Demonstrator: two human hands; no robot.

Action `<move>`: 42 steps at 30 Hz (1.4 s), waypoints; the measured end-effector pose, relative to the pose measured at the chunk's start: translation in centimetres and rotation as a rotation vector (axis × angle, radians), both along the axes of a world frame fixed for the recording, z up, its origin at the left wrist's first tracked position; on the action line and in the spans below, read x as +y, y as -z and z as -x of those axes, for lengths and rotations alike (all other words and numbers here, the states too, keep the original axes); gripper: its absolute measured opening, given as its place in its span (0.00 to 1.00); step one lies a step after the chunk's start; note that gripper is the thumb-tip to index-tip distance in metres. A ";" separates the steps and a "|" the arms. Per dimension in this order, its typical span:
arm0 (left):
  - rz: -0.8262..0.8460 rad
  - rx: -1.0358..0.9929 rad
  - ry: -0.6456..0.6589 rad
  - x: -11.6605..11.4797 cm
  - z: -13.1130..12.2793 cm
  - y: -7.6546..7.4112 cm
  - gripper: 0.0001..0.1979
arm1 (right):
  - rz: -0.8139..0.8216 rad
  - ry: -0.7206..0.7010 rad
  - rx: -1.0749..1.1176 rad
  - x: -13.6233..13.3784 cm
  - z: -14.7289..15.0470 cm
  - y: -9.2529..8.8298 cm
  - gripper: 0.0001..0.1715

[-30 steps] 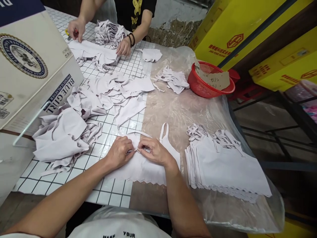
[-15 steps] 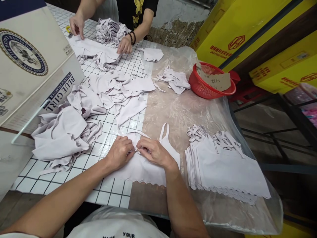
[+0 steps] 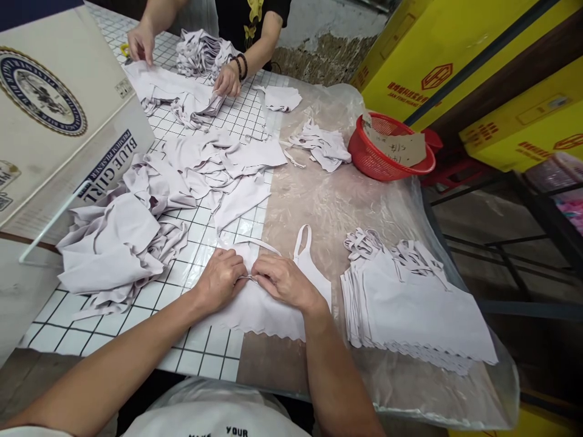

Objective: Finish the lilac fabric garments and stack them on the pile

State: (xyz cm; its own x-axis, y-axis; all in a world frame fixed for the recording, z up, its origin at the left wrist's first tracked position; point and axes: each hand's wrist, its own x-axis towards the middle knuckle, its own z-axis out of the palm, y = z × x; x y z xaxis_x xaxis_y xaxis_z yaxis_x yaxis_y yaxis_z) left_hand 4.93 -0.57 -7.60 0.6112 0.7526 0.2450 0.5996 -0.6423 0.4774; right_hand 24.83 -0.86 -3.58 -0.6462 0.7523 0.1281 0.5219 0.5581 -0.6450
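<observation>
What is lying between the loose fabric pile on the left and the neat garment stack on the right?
In the head view, a pale garment lies there, held by the left hand and the right hand.

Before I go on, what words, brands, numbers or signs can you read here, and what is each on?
"BLUE GIRL": white carton
"PREMIUM PILSENER": same carton
"JIAN FENG HUANG": yellow box, upper right
"YOUR": white shirt, bottom edge; neighbouring word cut off
Too small or blurred: the carton's round seal and edge prints, the yellow box's logo and Chinese characters, the other yellow box's lettering, handwriting on the card in the red basket.
</observation>
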 end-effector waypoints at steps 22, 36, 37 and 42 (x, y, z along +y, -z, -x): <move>0.361 -0.408 -0.008 0.2 0.4 -1.9 0.05 | 0.363 0.257 0.304 -0.5 0.0 -0.8 0.05; 0.332 -0.570 0.004 0.3 0.2 -2.3 0.09 | 0.310 0.190 0.212 -0.5 0.1 -0.9 0.05; 0.332 -0.577 0.000 0.3 0.3 -2.2 0.09 | 0.311 0.197 0.227 -0.5 0.1 -0.9 0.04; 0.345 -0.654 -0.042 0.4 0.3 -2.1 0.09 | 0.448 0.234 0.331 -0.5 0.6 -0.5 0.11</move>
